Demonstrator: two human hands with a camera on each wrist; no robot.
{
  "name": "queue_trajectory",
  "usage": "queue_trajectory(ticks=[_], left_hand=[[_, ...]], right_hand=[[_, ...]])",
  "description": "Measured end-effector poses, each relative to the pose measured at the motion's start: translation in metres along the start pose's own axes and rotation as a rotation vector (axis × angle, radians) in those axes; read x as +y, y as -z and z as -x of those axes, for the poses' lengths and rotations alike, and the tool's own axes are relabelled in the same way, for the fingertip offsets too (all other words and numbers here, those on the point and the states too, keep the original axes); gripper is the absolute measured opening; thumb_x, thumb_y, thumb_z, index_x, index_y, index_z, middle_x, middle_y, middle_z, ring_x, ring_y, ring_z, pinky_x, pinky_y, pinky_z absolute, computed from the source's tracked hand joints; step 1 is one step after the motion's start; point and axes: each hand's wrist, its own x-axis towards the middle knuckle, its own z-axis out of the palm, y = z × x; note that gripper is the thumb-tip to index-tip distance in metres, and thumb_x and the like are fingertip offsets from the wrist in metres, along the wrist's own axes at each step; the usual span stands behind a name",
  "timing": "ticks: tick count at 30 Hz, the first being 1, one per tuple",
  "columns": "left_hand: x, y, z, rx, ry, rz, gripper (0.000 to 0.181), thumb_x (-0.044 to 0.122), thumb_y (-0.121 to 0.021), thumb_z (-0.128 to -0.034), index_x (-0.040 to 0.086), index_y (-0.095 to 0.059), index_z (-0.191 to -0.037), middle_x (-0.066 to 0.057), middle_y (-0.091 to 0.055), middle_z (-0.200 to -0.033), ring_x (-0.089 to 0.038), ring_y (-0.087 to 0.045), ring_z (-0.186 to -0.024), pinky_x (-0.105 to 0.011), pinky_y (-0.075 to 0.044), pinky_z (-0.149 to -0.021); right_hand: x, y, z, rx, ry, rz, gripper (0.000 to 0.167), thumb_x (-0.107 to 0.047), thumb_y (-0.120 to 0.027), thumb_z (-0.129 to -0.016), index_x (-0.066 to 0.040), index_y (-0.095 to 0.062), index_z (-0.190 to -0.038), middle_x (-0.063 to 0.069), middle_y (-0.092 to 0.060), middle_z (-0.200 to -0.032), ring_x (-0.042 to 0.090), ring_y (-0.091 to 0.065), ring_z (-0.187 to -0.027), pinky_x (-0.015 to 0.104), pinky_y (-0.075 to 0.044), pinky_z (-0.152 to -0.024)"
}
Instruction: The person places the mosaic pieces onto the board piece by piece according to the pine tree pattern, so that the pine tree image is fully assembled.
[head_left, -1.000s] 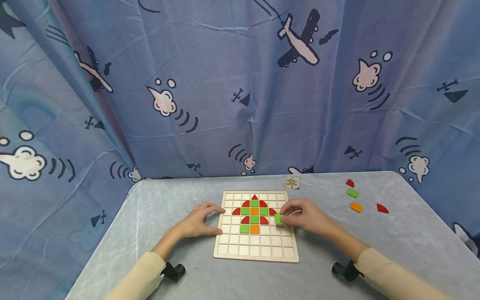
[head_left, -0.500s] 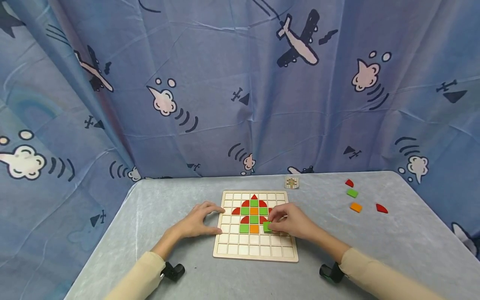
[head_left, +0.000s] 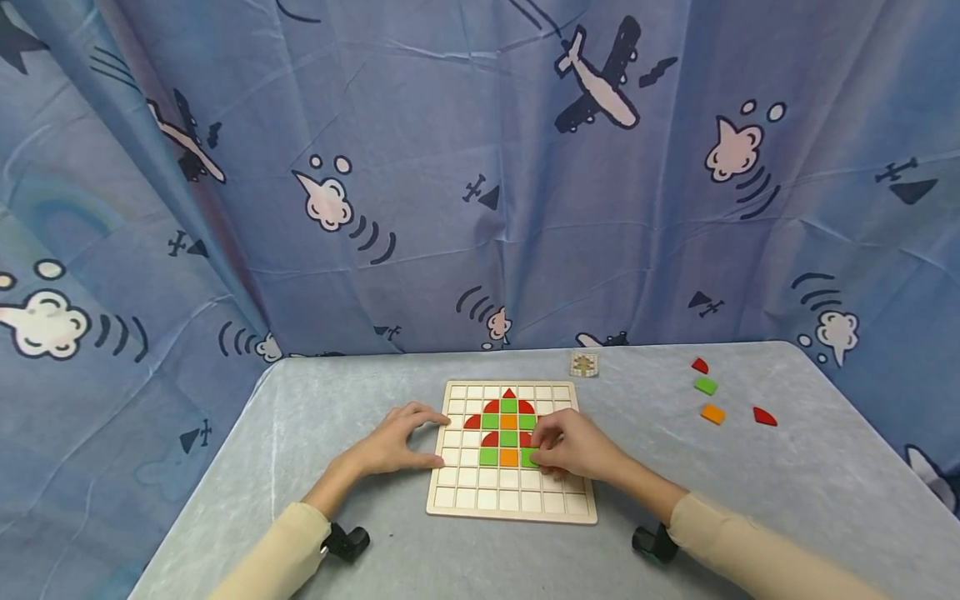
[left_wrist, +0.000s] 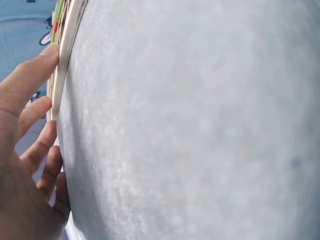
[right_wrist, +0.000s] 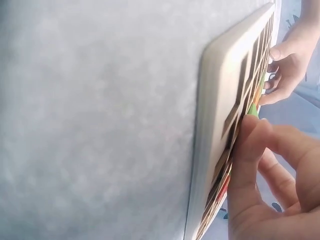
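Observation:
A square wooden grid board (head_left: 467, 499) lies on the table, with red, green and orange tiles set in its upper middle cells. At its left edge my left hand (head_left: 392, 442) rests with thumb and fingers spread, fingertips touching the rim. Over the board's right half, my right hand (head_left: 576, 447) pinches a green square tile (head_left: 527, 457) between thumb and finger. That tile is at the cell right of an orange square (head_left: 508, 458). In the right wrist view the green tile (right_wrist: 253, 109) appears slightly tilted, mostly hidden by the fingertips.
On the right of the table lie a red quarter-round tile (head_left: 700, 366), a green tile (head_left: 706, 386), an orange tile (head_left: 712, 414) and another red tile (head_left: 765, 417). A small pattern card (head_left: 584, 364) lies behind the board. A patterned blue curtain (head_left: 420, 208) hangs behind.
My right hand has moved left and slightly toward me, bringing the green tile from the board's right side to the cell beside the orange square. The left hand has stayed put.

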Motion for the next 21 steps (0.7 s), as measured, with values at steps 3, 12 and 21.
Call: queue_trajectory(ticks=[3, 12, 21], left_hand=[[0.0003, 0.0001, 0.0002, -0.001, 0.005, -0.001, 0.062, 0.04, -0.086, -0.0828, 0.017, -0.064, -0.137, -0.005, -0.051, -0.139, -0.032, -0.041, -0.129, -0.058, -0.033, -0.104], [-0.0001, -0.0001, 0.0008, -0.004, 0.015, 0.003, 0.062, 0.042, -0.085, -0.0831, 0.019, -0.064, -0.137, -0.004, -0.051, -0.139, -0.032, -0.041, -0.128, -0.058, -0.033, -0.104], [-0.0011, -0.0004, 0.0009, -0.002, 0.009, 0.004, 0.063, 0.042, -0.085, -0.0833, 0.018, -0.063, -0.137, -0.004, -0.051, -0.138, -0.031, -0.042, -0.126, -0.057, -0.034, -0.103]], right_hand=[[0.0005, -0.0003, -0.0003, -0.005, 0.003, 0.007, 0.012, 0.005, -0.076, -0.086, -0.002, -0.068, -0.081, 0.01, -0.061, -0.064, 0.021, -0.059, -0.05, 0.034, -0.053, -0.049], [0.0021, -0.001, -0.001, 0.005, 0.015, 0.053, 0.012, 0.005, -0.077, -0.085, -0.002, -0.069, -0.081, 0.004, -0.059, -0.062, 0.018, -0.056, -0.048, 0.027, -0.048, -0.047], [0.0031, 0.005, -0.0005, 0.009, 0.007, 0.054, 0.011, 0.002, -0.079, -0.084, -0.004, -0.07, -0.082, 0.003, -0.06, -0.068, 0.014, -0.055, -0.053, 0.027, -0.048, -0.049]])
